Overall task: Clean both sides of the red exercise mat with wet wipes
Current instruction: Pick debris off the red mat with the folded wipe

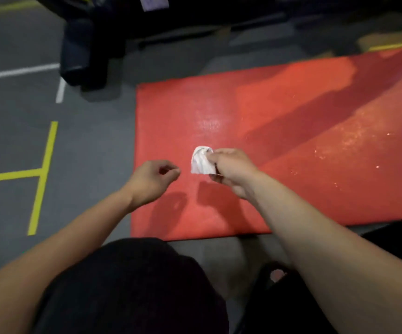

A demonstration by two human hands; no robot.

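Head view: mat point(279, 131) lies flat on the grey floor point(94, 145), its near left corner just in front of the person's knees, the rest running off frame to the right. Right hand point(231, 169) pinches a crumpled white wipe point(201, 160), fingers curled round its right edge; the wipe hangs over the mat's near-left part, whether touching the surface cannot be told. Left hand point(153, 180) holds nothing, fingers loosely curled, hovering at the mat's left edge, apart from the wipe. Judgement: wipe bunched small to give a firm pad for rubbing; free hand kept near, likely to refold it or steady the mat. Sheen and droplets across the middle and right suggest this face is already wetted. Yellow and white lines point(43, 174) mark the floor at left; dark equipment point(84, 51) stands beyond the mat's far left corner
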